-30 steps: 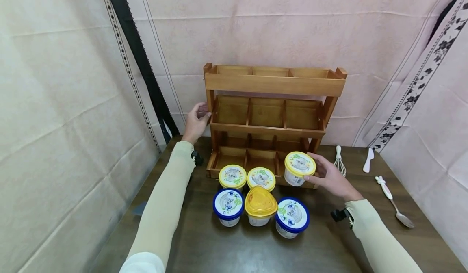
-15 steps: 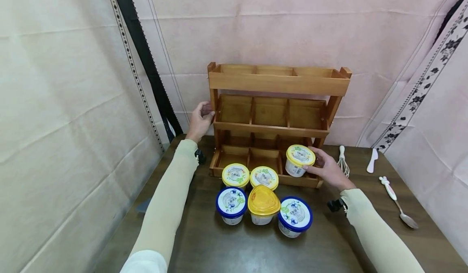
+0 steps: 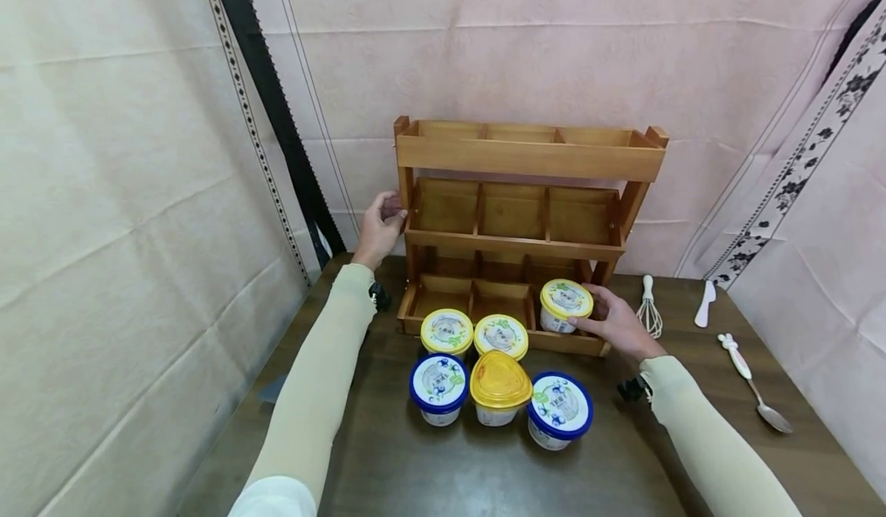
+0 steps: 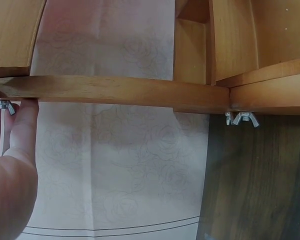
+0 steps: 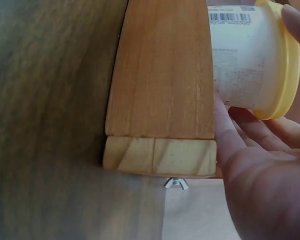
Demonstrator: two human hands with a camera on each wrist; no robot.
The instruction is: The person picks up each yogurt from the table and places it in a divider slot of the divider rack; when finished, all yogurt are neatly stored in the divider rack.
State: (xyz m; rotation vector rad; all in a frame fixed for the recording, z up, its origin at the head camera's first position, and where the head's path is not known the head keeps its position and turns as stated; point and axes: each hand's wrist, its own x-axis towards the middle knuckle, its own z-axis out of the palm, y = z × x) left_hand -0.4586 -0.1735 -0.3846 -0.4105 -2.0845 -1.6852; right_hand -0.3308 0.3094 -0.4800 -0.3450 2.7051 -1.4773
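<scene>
A three-tier wooden rack (image 3: 529, 165) with divided compartments stands at the back of the table. My left hand (image 3: 378, 228) touches its left upright, thumb and fingers beside a wing nut (image 4: 2, 106) in the left wrist view. My right hand (image 3: 612, 321) holds a white tub (image 3: 559, 325) with a yellow-rimmed lid (image 3: 566, 298), at the right compartment of the bottom tier. The right wrist view shows fingers (image 5: 255, 130) beneath this tub and the thumb on its lid, with the rack's front board hiding its base.
Two yellow-lidded tubs (image 3: 446, 331) stand before the rack. Nearer are two blue-lidded tubs (image 3: 438, 382) and a tub with a plain yellow lid (image 3: 500, 378). At right lie a whisk (image 3: 649, 309), a white-handled spreader (image 3: 704, 305) and a spoon (image 3: 754, 386).
My right hand has carried the yellow-lidded tub up over the rack's front board and lowered it slightly at the right bottom compartment. My left hand stays at the upright.
</scene>
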